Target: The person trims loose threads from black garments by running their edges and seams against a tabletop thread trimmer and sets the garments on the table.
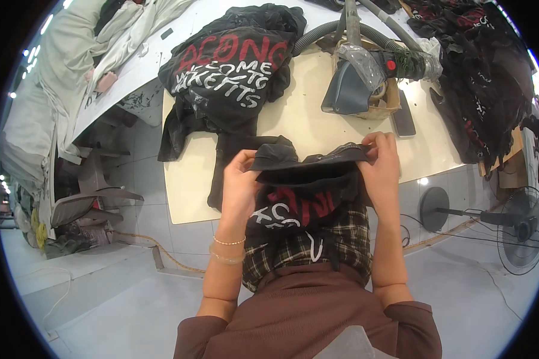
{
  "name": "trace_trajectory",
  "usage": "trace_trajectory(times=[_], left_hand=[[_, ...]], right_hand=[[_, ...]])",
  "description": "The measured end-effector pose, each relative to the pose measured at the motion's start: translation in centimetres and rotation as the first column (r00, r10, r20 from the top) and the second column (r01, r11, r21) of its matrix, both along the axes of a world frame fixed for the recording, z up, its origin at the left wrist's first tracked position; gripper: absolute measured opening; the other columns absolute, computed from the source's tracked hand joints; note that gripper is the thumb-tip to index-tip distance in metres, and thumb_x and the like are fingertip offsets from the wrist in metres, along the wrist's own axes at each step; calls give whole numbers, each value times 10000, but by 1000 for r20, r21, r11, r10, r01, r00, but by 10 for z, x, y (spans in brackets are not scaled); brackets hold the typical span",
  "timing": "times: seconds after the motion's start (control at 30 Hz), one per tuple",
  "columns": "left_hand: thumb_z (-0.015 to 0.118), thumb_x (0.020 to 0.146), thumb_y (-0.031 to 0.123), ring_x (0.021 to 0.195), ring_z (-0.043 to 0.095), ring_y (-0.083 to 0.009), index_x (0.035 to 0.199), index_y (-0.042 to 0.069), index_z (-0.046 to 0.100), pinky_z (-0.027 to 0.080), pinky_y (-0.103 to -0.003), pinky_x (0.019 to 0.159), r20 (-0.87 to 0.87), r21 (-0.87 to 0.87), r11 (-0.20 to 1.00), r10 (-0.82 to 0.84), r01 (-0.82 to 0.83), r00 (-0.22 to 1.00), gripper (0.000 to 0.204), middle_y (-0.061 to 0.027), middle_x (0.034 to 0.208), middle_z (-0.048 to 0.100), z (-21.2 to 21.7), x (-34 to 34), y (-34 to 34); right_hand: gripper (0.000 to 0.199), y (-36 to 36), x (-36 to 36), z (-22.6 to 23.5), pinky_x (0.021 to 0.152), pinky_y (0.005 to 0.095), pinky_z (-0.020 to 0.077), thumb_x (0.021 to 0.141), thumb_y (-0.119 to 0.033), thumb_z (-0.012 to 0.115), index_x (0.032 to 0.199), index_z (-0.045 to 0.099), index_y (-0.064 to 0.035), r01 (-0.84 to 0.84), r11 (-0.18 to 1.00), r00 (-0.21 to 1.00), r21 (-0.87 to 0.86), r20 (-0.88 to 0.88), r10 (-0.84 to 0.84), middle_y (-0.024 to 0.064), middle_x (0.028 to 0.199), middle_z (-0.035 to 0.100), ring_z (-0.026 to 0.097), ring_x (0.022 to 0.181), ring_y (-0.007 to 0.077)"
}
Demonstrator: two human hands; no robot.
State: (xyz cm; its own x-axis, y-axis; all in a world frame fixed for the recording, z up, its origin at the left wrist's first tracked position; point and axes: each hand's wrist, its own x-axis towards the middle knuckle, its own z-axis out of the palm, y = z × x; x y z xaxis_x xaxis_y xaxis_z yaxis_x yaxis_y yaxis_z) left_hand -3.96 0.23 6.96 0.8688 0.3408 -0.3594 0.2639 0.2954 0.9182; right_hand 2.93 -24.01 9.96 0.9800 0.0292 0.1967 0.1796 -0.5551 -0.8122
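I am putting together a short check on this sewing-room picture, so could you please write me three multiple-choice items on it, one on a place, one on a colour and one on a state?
1. Where does the pile of black printed shirts lie?
A. on the cream table
B. on the floor
C. on the fan

2. What colours is the print on the black garment in the hands?
A. white and red
B. blue and yellow
C. green only

3. How is that garment held?
A. by the left hand alone
B. by both hands, one at each side of its top edge
C. by neither hand

Answers:
1 A, the pile rests on the cream table beyond the hands.
2 A, white and red letters show on the black cloth.
3 B, the left hand and the right hand each pinch the upper edge.
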Motion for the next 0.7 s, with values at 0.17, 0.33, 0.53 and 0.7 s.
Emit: trace_trajectory(times=[0.17,0.33,0.53,0.7], left_hand=[[517,959,33,1009,627,-208,1106,-10,601,515,-319,942,-53,-716,670,227,-195,973,175,-108,1096,648,-15,0,-6],[453,980,56,1048,628,-229,1118,-38,601,526,-334,950,-54,-863,486,178,-135,983,223,-126,1122,651,-30,0,-8],[455,964,40,1050,628,-225,1129,11,578,536,-335,915,-19,-813,571,168,-113,986,208,-115,1135,641,-28,-1,-10],[622,912,136,1029,634,-223,1154,27,570,525,-324,821,147,276,803,-578,528,803,270,-99,1131,633,9,-41,-71]], right_hand=[[88,-12,7,-9,623,280,524,834,5,617,915,585,-10,190,894,857,405,-513,51,46,771,615,627,688,173],[105,-25,7,-28,704,302,559,911,-26,540,1004,587,-18,388,343,788,856,-501,358,68,908,655,660,819,185],[97,-30,13,-14,711,284,541,904,-57,590,992,552,-67,498,312,708,809,-587,393,32,887,639,647,812,138],[100,-64,39,-42,759,244,469,920,-100,618,970,533,-82,108,779,970,618,-238,54,16,842,596,563,784,90]])
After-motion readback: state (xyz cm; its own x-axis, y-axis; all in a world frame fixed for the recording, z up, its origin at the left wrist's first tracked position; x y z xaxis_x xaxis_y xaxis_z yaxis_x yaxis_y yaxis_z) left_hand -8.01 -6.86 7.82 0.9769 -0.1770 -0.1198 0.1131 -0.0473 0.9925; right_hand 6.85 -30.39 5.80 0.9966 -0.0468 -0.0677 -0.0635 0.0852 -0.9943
